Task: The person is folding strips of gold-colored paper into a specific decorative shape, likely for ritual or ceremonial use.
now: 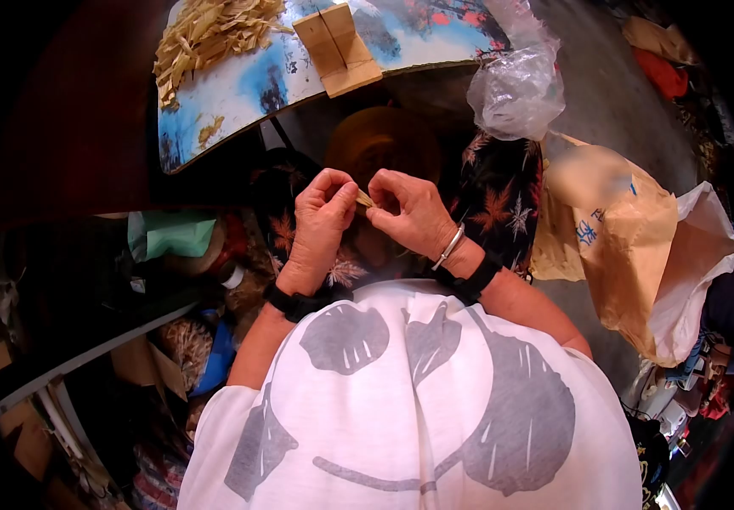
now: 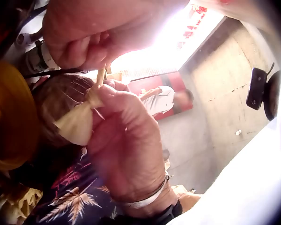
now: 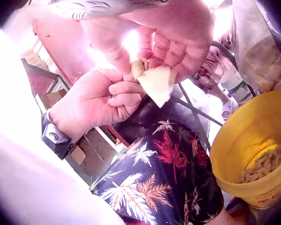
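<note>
Both hands meet in front of the torso over a pale yellow strip (image 1: 364,200). In the right wrist view the strip (image 3: 155,83) has a twisted, knot-like middle and a flat flared end. My left hand (image 1: 326,223) pinches its narrow end between thumb and fingertips. On the other side my right hand (image 1: 413,214), with a silver bangle at the wrist, pinches it beside the twist. The left wrist view shows the flared end (image 2: 77,124) hanging below the right thumb. Part of the twist is hidden behind fingertips.
A yellow bucket (image 3: 250,140) with small beige pieces stands by the knees. Ahead, a blue-and-white table (image 1: 248,102) carries a heap of pale strips (image 1: 209,42) and a slotted wooden stand (image 1: 337,51). Clear plastic (image 1: 520,89) and a brown paper bag (image 1: 613,238) are at right.
</note>
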A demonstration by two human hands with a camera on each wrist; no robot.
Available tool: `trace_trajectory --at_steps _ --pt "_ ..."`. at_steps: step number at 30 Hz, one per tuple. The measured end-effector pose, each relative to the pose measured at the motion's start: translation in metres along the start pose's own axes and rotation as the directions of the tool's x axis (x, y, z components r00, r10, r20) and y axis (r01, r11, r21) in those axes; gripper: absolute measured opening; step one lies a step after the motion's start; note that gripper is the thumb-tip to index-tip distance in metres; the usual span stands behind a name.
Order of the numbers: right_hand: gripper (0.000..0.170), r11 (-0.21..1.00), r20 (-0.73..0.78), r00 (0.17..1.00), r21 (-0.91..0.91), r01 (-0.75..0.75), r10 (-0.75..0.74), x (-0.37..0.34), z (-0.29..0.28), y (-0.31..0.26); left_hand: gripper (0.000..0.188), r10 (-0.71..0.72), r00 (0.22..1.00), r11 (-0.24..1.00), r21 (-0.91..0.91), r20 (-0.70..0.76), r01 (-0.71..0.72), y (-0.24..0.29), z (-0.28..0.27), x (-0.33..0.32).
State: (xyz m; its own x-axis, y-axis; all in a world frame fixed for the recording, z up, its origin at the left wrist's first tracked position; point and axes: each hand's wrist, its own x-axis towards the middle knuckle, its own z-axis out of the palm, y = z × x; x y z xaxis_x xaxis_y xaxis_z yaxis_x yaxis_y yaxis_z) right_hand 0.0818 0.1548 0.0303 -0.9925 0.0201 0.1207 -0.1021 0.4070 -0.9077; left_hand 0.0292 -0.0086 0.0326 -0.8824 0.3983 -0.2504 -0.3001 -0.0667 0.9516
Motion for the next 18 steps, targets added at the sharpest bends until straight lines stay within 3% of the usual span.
trace_trajectory --at_steps 3,4,6,9,10,13,16,18 --pt "0.019 0.991 0.042 0.991 0.049 -0.128 0.126 0.0 -0.002 0.003 0.004 -0.089 0.996 0.991 -0.103 0.03 0.092 0.001 -0.001 0.004" --pt "0.018 0.952 0.043 0.98 0.233 -0.197 0.193 0.001 0.0 0.008 0.006 -0.088 0.995 0.977 -0.19 0.044 0.095 0.003 -0.001 0.006" --pt "0.017 0.765 0.081 0.946 0.568 -0.302 0.313 0.004 0.002 0.018 0.01 -0.08 0.994 0.928 -0.358 0.073 0.101 0.008 -0.002 0.011" --pt "0.019 0.519 0.296 0.89 0.73 -0.445 0.347 0.005 -0.009 0.022 0.02 -0.101 0.993 0.994 -0.024 0.068 0.103 0.005 -0.001 0.009" --pt "0.019 0.491 0.295 0.888 0.75 -0.444 0.353 0.005 -0.01 0.018 0.023 -0.079 0.987 0.988 0.14 0.143 0.059 0.005 0.0 0.005" --pt "0.018 0.618 0.24 0.917 0.681 -0.393 0.319 0.004 -0.01 0.021 0.021 -0.062 0.972 0.993 0.112 0.229 0.037 -0.011 0.0 0.003" --pt "0.015 0.859 0.17 0.94 0.383 -0.341 0.297 0.003 -0.012 0.018 0.016 -0.017 0.986 0.93 0.364 0.166 -0.045 -0.014 0.001 0.001" --pt "0.015 0.863 0.156 0.953 0.405 -0.301 0.26 0.004 -0.007 0.023 0.015 0.031 0.986 0.894 0.437 0.167 -0.102 -0.014 0.002 0.0"
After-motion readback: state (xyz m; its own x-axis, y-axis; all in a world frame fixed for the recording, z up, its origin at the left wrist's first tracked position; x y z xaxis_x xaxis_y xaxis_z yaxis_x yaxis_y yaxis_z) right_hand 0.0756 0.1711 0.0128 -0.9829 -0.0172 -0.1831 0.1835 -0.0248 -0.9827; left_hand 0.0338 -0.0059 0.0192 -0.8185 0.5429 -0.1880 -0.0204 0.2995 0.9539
